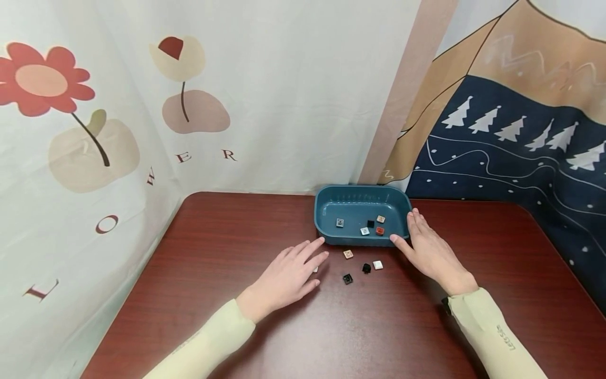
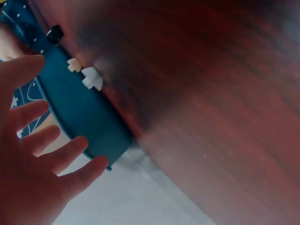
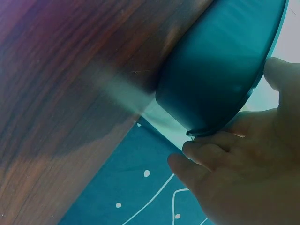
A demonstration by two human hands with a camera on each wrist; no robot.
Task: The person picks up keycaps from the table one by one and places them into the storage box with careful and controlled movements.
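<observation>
A blue-green plastic bin (image 1: 326, 239) holds several small square keycaps, among them a red one (image 1: 380, 231) and a beige one (image 1: 381, 219). My right hand (image 1: 433, 252) rests at the bin's right end, fingers straight along the side and thumb at the front rim. With fingers spread, my left hand (image 1: 286, 273) hovers by the front left corner, partly covering a pale keycap (image 1: 315, 270). In front of the bin lie a beige keycap (image 1: 348, 254), a white keycap (image 1: 377, 265) and black keycaps (image 1: 347, 279). The left palm (image 2: 33, 187) shows nothing held.
The dark red-brown wooden table (image 1: 360, 337) carries the bin at its far edge. Behind it hangs a white curtain (image 1: 284, 105) with flower prints, and at the right a navy cloth (image 1: 502, 168) with tree prints.
</observation>
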